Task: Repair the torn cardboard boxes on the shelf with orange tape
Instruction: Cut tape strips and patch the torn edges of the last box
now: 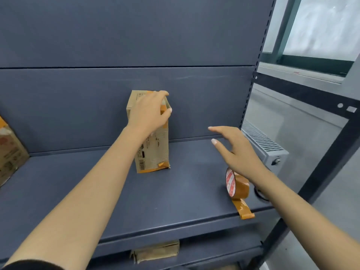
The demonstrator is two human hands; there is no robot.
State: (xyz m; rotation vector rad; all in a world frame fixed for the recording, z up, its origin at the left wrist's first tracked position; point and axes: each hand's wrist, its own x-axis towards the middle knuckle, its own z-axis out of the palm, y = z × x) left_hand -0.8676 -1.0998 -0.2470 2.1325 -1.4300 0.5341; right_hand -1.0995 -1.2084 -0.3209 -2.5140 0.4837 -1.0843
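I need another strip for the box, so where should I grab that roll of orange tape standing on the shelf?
Probably grip the orange tape roll across its flat faces near the top, coming from above with the open right hand over it. It stands on edge on the grey metal shelf, top rim exposed, loose end trailing forward.

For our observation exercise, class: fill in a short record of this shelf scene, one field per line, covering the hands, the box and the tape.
left hand: grips the top of the upright box
right hand: open, fingers spread, holding nothing, above the tape roll
box: stands on the shelf, orange tape on its top and bottom edges
tape roll: on its edge near the shelf front, loose end hanging over
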